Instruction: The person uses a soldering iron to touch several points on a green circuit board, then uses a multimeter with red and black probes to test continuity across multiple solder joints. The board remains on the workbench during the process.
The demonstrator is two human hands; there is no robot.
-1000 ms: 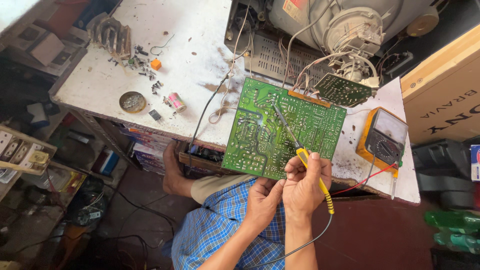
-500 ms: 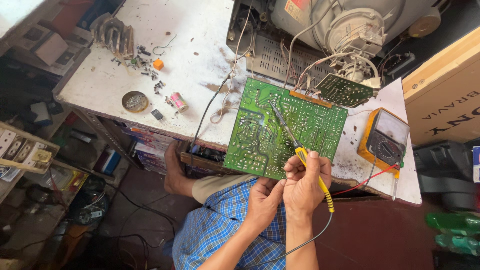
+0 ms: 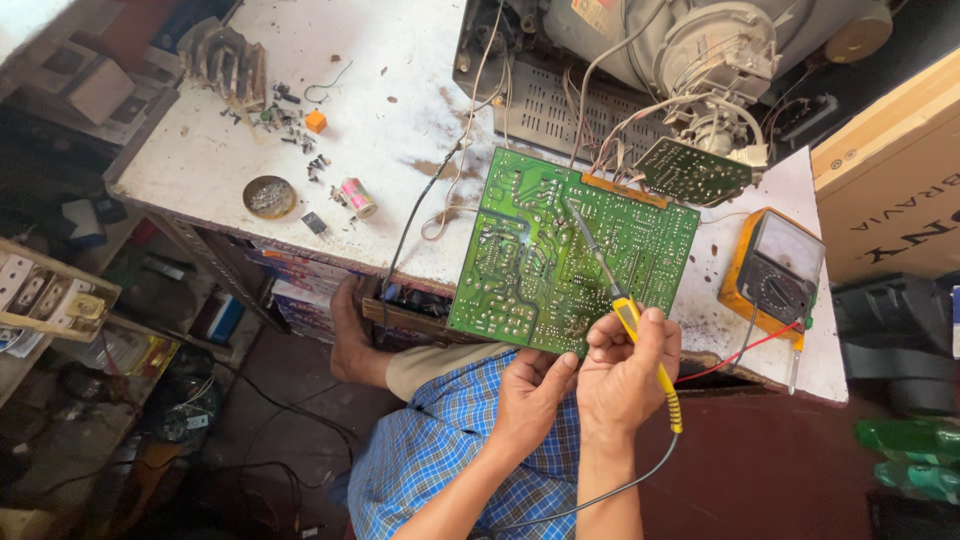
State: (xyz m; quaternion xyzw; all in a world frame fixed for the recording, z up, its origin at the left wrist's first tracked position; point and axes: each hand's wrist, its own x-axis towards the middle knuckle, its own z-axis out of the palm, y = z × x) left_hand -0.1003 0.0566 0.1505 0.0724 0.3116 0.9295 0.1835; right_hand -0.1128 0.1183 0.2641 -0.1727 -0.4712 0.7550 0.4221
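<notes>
Now | right hand [image 3: 625,375] fingers grip yellow probe [image 3: 640,340] | left hand [image 3: 530,395] pinches circuit board [image 3: 570,250] near edge

At a cluttered repair bench, little shifts over the last second: the right hand [image 3: 628,375] slides a touch right and nearer along the near edge of the green circuit board [image 3: 560,255], carrying the yellow-handled soldering iron [image 3: 640,345] with it, while the left hand [image 3: 530,395] moves slightly nearer beneath the board's near edge.
</notes>
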